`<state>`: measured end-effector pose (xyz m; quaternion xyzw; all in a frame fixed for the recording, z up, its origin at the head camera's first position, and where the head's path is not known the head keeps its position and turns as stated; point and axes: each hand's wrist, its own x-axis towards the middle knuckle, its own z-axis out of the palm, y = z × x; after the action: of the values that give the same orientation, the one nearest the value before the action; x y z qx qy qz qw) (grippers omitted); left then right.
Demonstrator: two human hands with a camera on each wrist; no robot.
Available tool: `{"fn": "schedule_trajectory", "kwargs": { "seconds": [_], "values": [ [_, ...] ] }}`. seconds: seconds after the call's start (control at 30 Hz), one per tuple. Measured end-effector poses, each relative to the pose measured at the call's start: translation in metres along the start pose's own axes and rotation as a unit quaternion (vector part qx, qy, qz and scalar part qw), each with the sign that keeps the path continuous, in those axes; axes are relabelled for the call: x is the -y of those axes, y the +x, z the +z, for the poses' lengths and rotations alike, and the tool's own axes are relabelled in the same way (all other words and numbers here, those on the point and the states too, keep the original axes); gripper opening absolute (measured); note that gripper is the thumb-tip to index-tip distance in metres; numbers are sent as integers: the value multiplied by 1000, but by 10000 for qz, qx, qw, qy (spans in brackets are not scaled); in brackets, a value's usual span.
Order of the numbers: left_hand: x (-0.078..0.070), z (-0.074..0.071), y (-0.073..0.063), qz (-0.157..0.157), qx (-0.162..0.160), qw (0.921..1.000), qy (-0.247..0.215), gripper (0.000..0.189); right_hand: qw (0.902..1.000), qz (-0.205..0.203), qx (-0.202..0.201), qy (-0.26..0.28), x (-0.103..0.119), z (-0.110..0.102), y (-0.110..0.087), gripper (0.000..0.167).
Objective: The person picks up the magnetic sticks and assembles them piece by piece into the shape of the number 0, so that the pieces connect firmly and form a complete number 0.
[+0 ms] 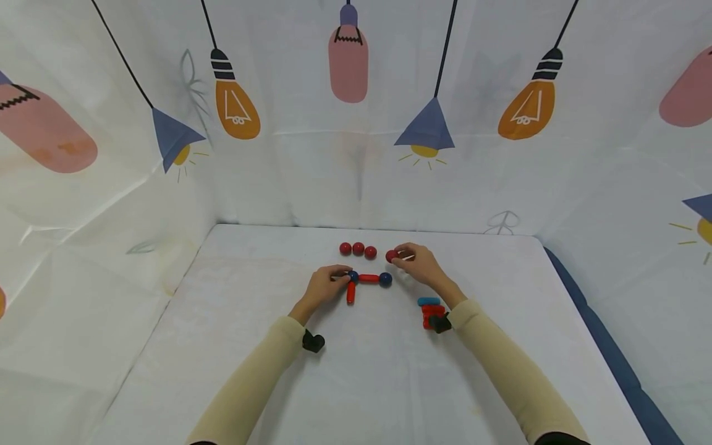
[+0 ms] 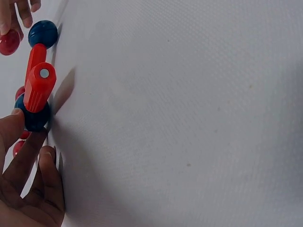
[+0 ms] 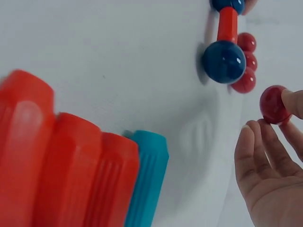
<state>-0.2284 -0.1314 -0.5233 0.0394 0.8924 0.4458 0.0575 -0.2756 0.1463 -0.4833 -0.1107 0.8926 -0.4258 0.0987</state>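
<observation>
My left hand (image 1: 324, 285) pinches a dark blue ball (image 2: 38, 117) between thumb and finger. Two red rods join at that ball: one rod (image 1: 369, 279) runs right to a second blue ball (image 1: 385, 280), and the other rod (image 1: 351, 293) points toward me. A pale round tip shows on the free end of the nearer rod in the left wrist view. To the right of this joined piece, my right hand (image 1: 423, 264) holds a shiny red ball (image 3: 273, 104) between thumb and fingertips, the other fingers loosely extended.
Three red balls (image 1: 358, 248) sit in a row behind the joined piece. By the right forearm lies a stack of red rods (image 3: 71, 161) with one light blue rod (image 3: 150, 170) beside them. A white cloth (image 1: 233, 346) covers the table, and a printed curtain hangs behind.
</observation>
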Motion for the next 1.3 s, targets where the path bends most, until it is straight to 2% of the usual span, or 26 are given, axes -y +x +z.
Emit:
{"fn": "schedule_trajectory", "kwargs": {
  "seconds": [0.27, 0.47, 0.73, 0.93, 1.3],
  "values": [
    [1, 1, -1, 24, -37, 10000, -50, 31, 9997, -107, -133, 167, 4, 12, -21, 41],
    [1, 1, -1, 27, -61, 10000, -28, 31, 9993, -242, -138, 232, 9, 28, -37, 38],
    [0, 0, -2, 52, -22, 10000, -35, 32, 9984, -296, 125, 468, 17, 55, -57, 35],
    [2, -1, 0, -37, 31, 9999, -128, 32, 9971, -350, 464, 494, 18, 70, -63, 36],
    [2, -3, 1, 11, -13, 10000, -41, 32, 9949, -688, 703, 216, 16, 87, -65, 32]
  ]
}}
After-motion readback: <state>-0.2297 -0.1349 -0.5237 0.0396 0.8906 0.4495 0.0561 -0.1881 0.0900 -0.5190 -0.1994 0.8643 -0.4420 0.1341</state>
